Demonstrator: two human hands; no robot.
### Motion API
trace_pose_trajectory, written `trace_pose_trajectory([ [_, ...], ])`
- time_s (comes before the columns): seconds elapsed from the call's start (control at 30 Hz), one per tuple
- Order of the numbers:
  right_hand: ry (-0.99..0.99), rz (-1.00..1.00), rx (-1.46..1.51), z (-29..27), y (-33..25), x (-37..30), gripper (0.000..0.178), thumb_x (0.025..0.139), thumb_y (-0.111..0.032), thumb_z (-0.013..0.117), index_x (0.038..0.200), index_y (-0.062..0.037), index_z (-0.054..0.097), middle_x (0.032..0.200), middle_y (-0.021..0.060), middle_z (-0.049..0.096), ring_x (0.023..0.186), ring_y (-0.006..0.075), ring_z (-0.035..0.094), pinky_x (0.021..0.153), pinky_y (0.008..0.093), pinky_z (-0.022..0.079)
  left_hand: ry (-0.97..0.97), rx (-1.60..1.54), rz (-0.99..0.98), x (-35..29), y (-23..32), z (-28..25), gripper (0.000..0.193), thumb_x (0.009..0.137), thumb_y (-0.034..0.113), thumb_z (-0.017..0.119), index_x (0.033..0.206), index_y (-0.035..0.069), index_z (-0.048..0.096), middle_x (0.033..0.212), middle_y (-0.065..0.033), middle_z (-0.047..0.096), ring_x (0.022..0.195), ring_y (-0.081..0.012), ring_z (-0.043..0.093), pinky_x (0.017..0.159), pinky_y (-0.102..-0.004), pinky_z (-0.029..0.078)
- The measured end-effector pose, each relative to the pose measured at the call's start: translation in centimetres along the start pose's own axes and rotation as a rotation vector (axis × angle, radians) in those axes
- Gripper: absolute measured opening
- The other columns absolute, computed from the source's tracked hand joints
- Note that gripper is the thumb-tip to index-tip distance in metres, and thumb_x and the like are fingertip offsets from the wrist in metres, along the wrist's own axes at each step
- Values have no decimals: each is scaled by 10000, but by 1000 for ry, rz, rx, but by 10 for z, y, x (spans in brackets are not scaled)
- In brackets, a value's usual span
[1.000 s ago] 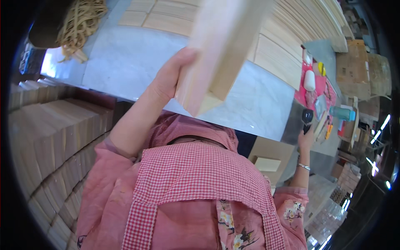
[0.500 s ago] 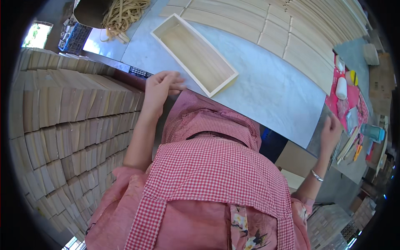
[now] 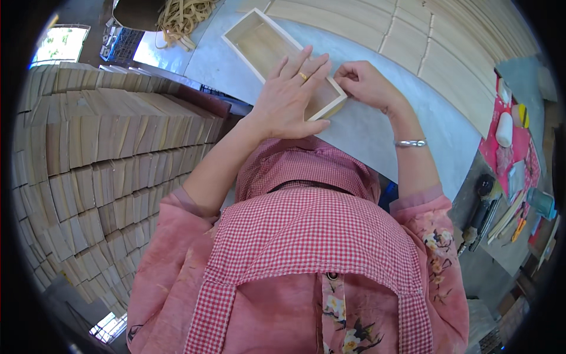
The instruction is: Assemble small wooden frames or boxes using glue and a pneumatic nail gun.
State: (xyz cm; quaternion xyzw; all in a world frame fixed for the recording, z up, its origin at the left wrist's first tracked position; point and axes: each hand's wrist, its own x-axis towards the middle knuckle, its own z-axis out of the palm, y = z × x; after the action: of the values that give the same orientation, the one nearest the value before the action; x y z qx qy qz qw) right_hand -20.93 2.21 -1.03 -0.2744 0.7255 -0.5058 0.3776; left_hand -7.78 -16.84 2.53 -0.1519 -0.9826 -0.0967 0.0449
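Observation:
A long, shallow open wooden box with a pale rim lies slantwise on the light marbled tabletop. Across its near half rests my left hand, open, its fingers spread over the opening and its thumb near the front corner. A gold ring circles one of those fingers. My right hand is beside the right end of the box, with curled fingers and the thumb and forefinger close together by the rim. Whatever that pinch may hold is too small or hidden to name.
Stacked wooden pieces rise high on my left. Long pale wood strips cover the table's far side. A tangle of tan bands is at the far left. On the right lie a white bottle on pink cloth and an orange-handled tool.
My left hand has moved right, onto the box, and its fingers have spread. My right hand has come from the table's right edge to the right end of the box.

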Motion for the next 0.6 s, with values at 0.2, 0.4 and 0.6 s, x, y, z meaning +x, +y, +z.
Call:
trace_pose_trajectory([
  [0.2, 16, -38, -19, 0, 6, 5, 97, 920, -80, 593, 881, -30, 667, 758, -1, 595, 650, 59, 491, 582, 184, 404, -26, 41, -6, 6, -2, 4, 968, 713, 508, 648, 1552, 110, 373, 1642, -47, 326, 1560, -299, 188, 1231, -512, 210],
  [0.4, 19, -10, 162, 1, -4, 4, 104, 913, -101, 589, 858, -36, 649, 760, -1, 594, 654, 63, 493, 584, 189, 411, -20, 32, -3, 7, -5, 1, 971, 695, 502, 644, 1542, 103, 387, 1623, -69, 356, 1547, -318, 214, 1227, -520, 212],
  [0.6, -121, -1, -35, -3, 5, 16, 132, 920, -124, 575, 852, -26, 631, 755, 13, 589, 679, 89, 504, 596, 224, 435, -18, 26, -11, 5, -1, -1, 944, 722, 513, 625, 1539, 104, 389, 1625, -72, 357, 1543, -323, 232, 1220, -521, 216],
])
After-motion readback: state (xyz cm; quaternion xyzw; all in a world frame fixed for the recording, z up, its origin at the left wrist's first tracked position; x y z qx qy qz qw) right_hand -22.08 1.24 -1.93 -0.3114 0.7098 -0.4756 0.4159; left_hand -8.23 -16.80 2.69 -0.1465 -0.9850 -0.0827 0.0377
